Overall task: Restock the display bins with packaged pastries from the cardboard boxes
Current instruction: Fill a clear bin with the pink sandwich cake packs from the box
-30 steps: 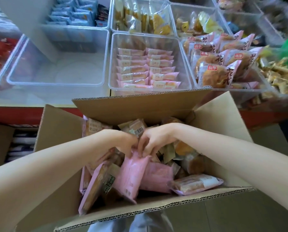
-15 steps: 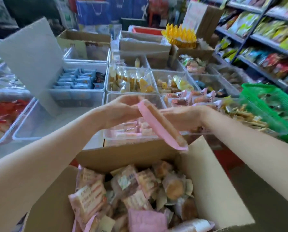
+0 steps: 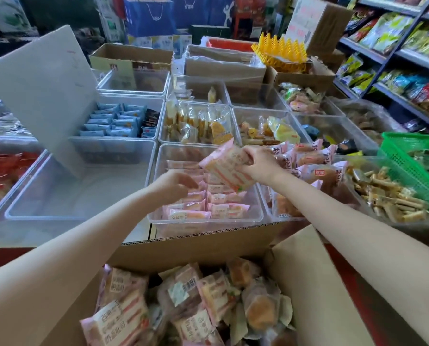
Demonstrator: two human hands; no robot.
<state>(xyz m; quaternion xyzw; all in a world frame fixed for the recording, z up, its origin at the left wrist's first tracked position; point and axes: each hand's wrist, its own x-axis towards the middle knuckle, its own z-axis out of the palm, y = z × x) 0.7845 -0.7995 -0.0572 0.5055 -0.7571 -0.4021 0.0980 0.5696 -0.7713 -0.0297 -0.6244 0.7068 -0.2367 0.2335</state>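
An open cardboard box (image 3: pixel 196 248) at the bottom holds several pink and clear wrapped pastries (image 3: pixel 123 318). Beyond it stands a clear display bin (image 3: pixel 156 176) with two rows of pink pastry packs (image 3: pixel 223 211). My right hand (image 3: pixel 260 163) grips a pink pastry pack (image 3: pixel 223 168) above the bin's far right part. My left hand (image 3: pixel 173 184) hovers over the bin's left row with fingers loosely curled; I cannot see anything in it.
An empty clear bin (image 3: pixel 58 196) lies to the left, with a white board (image 3: pixel 41 88) leaning in it. Bins of other snacks surround these. A green basket (image 3: pixel 413 158) sits at right. Shelves (image 3: pixel 395 56) of bagged snacks stand far right.
Both hands rose out of the cardboard box with a pink pack. The pack moved forward over the bin; it is now in my right hand alone, and my left hand has dropped toward the rows.
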